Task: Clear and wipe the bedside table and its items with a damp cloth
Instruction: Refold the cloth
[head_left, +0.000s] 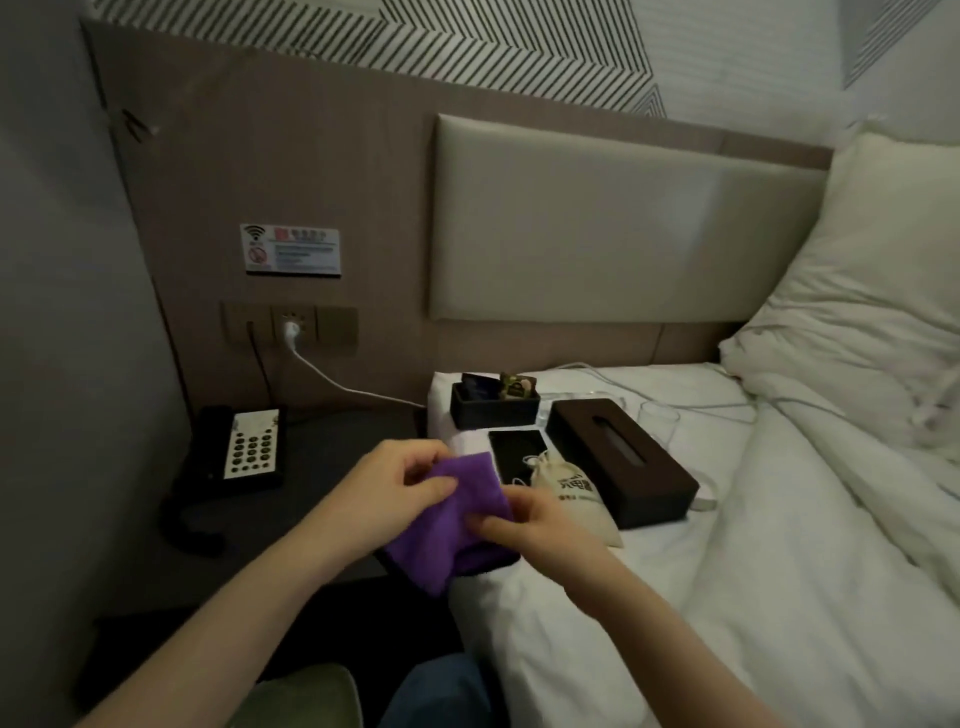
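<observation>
Purple cloth (457, 514) between telephone (236, 449) and tissue box (623, 460).

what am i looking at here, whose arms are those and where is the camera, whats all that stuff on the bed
There is no machine here. One camera sits on a person's head and looks forward and down, so the two bare arms coming in from the bottom are that person's own.

Both hands hold a purple cloth: the left hand and the right hand each pinch it with thumb and fingers.

On the left is the dark bedside table, with a black telephone still on it.

On the white bed lie a dark tissue box, a small black tray holding small items, a flat black thing that may be a phone, a cloth drawstring pouch and a clear glass. A white charger cable runs from the wall socket toward the bed.
</observation>
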